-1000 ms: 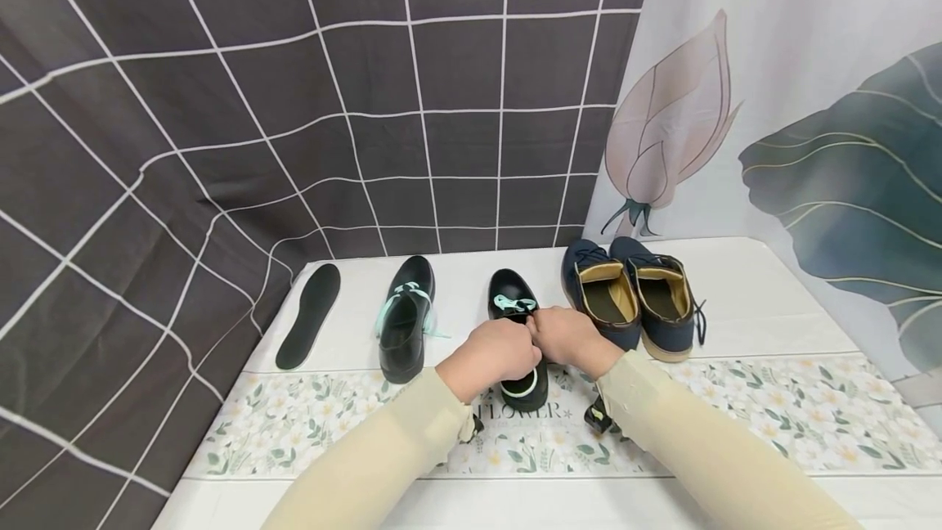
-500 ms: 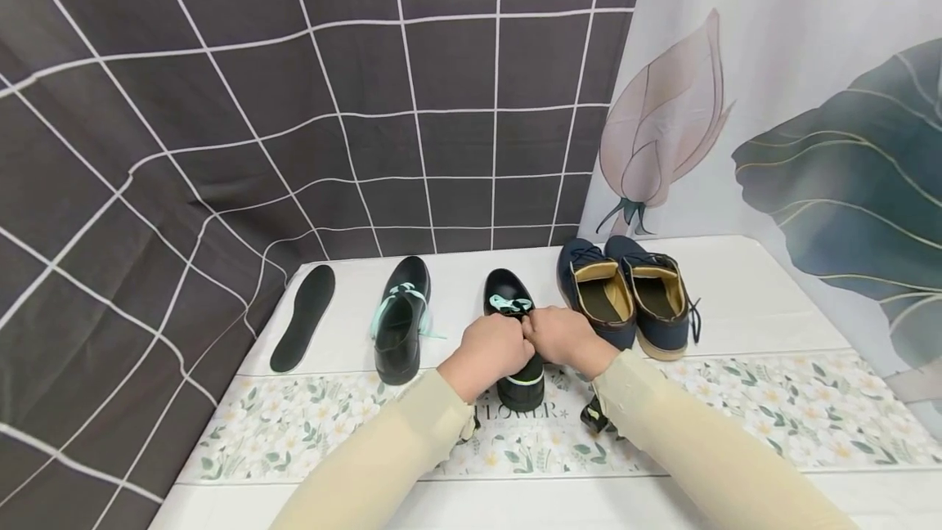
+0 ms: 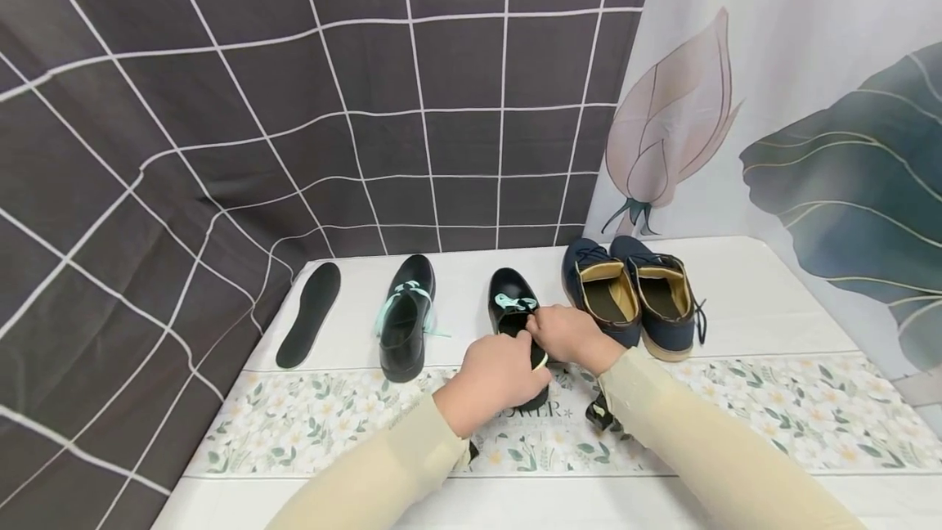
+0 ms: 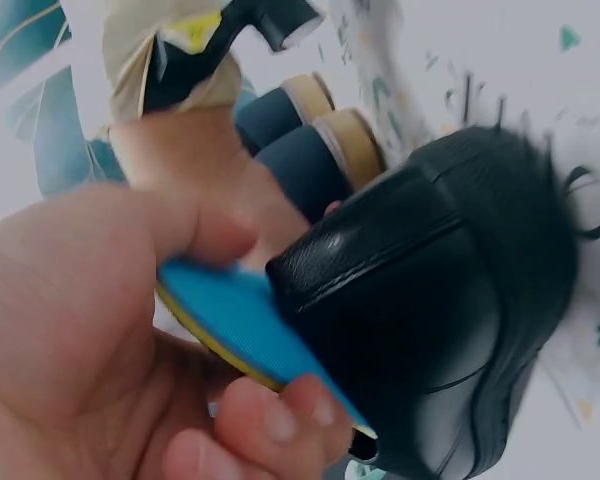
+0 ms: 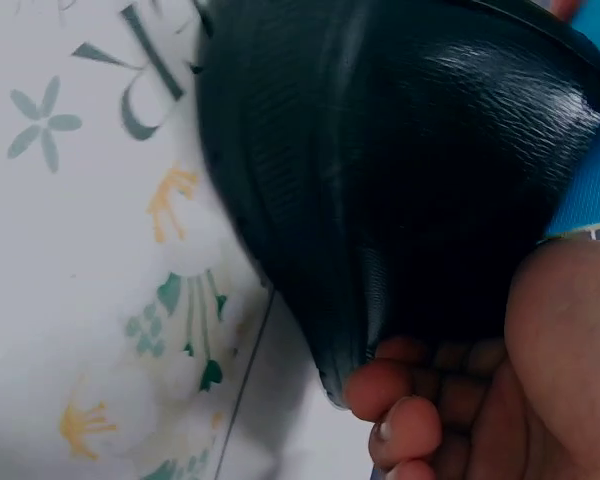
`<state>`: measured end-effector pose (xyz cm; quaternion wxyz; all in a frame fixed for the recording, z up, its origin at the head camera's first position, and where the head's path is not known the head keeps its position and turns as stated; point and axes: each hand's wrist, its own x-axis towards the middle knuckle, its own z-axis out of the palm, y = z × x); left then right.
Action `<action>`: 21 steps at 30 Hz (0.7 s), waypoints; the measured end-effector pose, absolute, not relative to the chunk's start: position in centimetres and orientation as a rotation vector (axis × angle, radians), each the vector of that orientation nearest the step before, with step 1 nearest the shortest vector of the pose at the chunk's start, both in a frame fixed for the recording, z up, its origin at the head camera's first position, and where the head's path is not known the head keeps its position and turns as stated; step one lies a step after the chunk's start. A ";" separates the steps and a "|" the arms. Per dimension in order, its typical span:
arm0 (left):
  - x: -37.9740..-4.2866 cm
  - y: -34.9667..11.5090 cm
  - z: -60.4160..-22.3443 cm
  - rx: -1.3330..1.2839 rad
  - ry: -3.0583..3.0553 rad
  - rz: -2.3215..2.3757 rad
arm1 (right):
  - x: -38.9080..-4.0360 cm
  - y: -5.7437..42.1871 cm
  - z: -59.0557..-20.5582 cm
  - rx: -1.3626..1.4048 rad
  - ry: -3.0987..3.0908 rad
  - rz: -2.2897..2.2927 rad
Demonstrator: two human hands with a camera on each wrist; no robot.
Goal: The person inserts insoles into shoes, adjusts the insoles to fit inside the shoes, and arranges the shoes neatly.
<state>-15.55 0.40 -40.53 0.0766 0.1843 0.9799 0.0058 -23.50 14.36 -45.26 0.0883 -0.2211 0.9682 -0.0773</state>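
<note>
A black lace-up shoe (image 3: 508, 286) with mint laces points away from me at the centre of the table. My left hand (image 3: 495, 375) is over its heel half. Close up in the left wrist view, thumb and fingers pinch an insole (image 4: 248, 322) with a blue underside and yellowish edge, which slopes into the shoe's opening; its front end is hidden inside. At the right side of the opening, near the laces, my right hand (image 3: 567, 335) grips the shoe. The right wrist view has its curled fingers (image 5: 408, 430) against the black side.
Left of the hands stands a matching black shoe (image 3: 404, 350) with loose mint laces. A dark insole (image 3: 309, 313) lies farther left. Two navy shoes (image 3: 666, 325) stand close by on the right. A dark checked curtain (image 3: 456, 137) rises behind the table.
My left hand has shifted back from the middle of the shoe toward its heel, and its thumb now points forward. The right hand keeps its place on the shoe.
</note>
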 end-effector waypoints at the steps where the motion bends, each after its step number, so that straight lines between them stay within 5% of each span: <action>1: -15.3 0.3 -40.8 0.600 2.968 -0.012 | -23.6 14.4 -45.2 -0.669 2.873 -0.244; 7: -13.9 -0.1 -41.4 0.819 3.106 -0.321 | -24.3 14.4 -44.8 -0.631 2.820 -0.365; 21: -15.6 -0.4 -41.7 0.730 2.973 -0.075 | -23.8 14.7 -44.5 -0.583 2.860 -0.363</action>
